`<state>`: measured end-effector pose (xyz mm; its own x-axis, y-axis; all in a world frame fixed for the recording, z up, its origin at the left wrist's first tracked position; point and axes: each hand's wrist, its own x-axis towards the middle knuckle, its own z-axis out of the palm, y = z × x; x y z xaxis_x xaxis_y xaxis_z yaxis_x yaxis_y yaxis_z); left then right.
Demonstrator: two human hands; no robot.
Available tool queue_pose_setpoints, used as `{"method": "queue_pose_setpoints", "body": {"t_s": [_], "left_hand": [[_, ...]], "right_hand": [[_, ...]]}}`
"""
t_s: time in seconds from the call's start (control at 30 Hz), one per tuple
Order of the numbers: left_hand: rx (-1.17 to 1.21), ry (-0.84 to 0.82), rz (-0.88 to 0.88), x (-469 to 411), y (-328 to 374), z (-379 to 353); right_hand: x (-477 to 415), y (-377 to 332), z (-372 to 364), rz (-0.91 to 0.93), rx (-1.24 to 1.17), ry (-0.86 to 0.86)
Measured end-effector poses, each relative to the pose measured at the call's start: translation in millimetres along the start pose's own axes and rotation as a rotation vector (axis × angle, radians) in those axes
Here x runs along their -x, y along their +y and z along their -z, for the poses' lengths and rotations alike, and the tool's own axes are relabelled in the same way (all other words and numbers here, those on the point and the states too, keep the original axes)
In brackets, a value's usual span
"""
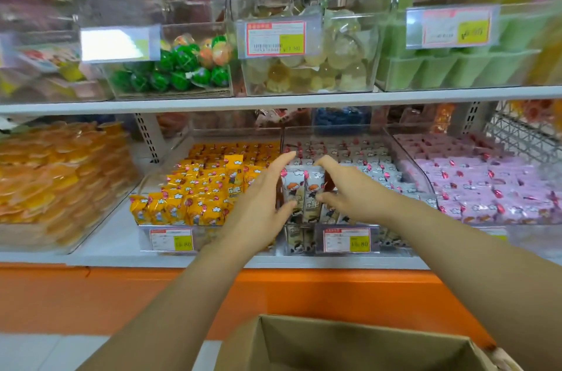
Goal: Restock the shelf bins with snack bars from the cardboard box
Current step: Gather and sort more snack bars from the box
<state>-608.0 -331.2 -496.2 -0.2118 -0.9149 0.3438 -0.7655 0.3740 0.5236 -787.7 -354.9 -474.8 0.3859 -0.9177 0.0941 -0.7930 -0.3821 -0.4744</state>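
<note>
Both hands reach into the middle clear bin (407, 157) on the lower shelf, which is filled with white-wrapped snack bars. Between them stands a small upright bunch of white snack bars (302, 191). My left hand (261, 197) presses its left side with straight fingers, thumb below. My right hand (349, 188) curls its fingers and thumb round the bunch's right side. The open cardboard box (349, 343) sits at the bottom of the view below my arms; its inside is mostly out of sight.
A bin of yellow-wrapped bars (197, 188) stands left of the white one, a bin of pink-wrapped bars (486, 185) to the right. Orange jelly cups (54, 176) fill the far left. Clear tubs of sweets line the upper shelf (273, 101). Price tags hang along the bin fronts.
</note>
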Motion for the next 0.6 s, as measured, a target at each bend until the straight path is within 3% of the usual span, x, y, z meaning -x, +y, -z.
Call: {"method": "queue_pose_setpoints", "body": {"t_s": [0.17,0.33,0.6], "left_hand": [[-0.202,0.01,-0.126,-0.7,-9.1,-8.9],[-0.285,0.14,-0.114,-0.1,-11.0,-4.2],[-0.415,0.104,-0.118,-5.4,-20.6,-10.3]], "right_hand": [[-0.6,1.0,0.1,0.029,0.05,0.006],[9.6,1.7,-9.0,0.036,0.055,0.035],[3.6,9.9,-11.7,0.022,0.076,0.039]]}}
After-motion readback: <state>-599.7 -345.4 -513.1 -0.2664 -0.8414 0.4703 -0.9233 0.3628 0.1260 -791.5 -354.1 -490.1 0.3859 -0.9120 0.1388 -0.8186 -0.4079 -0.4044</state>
